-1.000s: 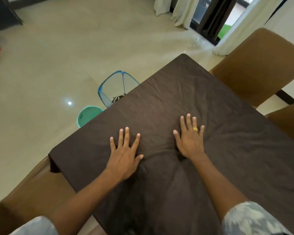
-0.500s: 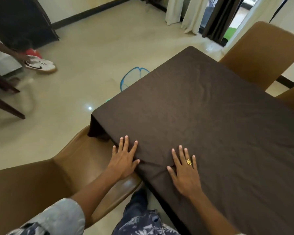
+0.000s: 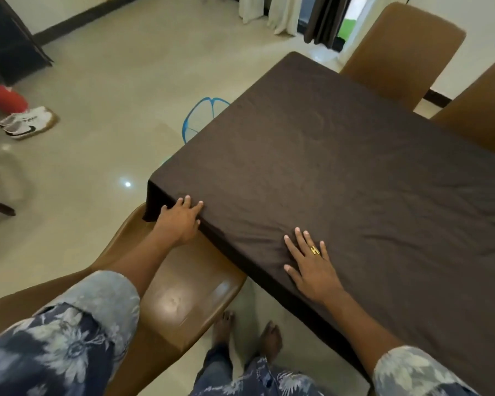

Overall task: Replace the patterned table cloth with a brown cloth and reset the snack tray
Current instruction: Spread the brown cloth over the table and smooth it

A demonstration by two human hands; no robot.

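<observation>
Head view: we press the brown cloth (image 3: pixel 340 172) flat.
Our left hand (image 3: pixel 180 221) lies straight-fingered over the cloth's edge; our right hand (image 3: pixel 312 264) (ringed) rests spread and flat, cloth under and beyond every fingertip.

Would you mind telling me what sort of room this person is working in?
Most likely a home dining room: a brown cloth covers a large table, padded chairs stand around it, and long curtains reach down to the tiled floor.
</observation>
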